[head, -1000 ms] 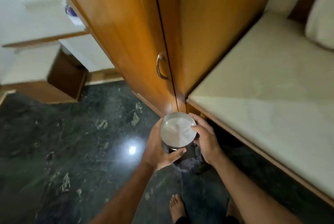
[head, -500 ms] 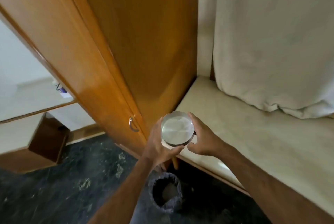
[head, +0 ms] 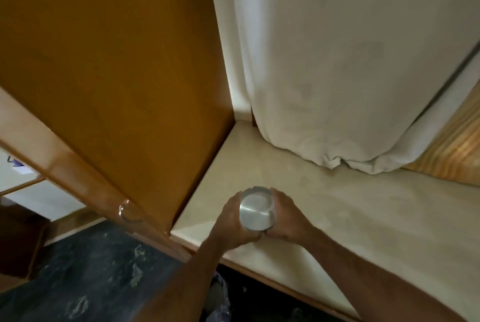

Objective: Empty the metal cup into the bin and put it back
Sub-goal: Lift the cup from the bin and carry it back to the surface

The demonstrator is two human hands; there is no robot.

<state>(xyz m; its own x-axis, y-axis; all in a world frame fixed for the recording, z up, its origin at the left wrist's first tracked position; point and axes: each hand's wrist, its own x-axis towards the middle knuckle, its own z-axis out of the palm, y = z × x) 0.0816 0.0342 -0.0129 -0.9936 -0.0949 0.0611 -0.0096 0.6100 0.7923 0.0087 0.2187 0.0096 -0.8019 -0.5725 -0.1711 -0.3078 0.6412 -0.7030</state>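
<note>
Dark marbled floor [head: 85, 282] noted at lower left. Wooden cupboard [head: 117, 74] with metal handle [head: 124, 213] recorded beside it. Left hand [head: 230, 220] clasped on left side of metal cup [head: 256, 211]. Cup held between both hands over near corner of cream counter [head: 363, 217]; contact with counter not discernible. Right hand [head: 288, 217] clasped on cup's right side. White curtain [head: 337, 61] draped onto counter behind. Bin [head: 220, 298] partly seen below counter edge.

shiny round metal cup [head: 256, 214] held over the pale counter's corner; the bin [head: 218, 295] sits below, mostly hidden.
</note>
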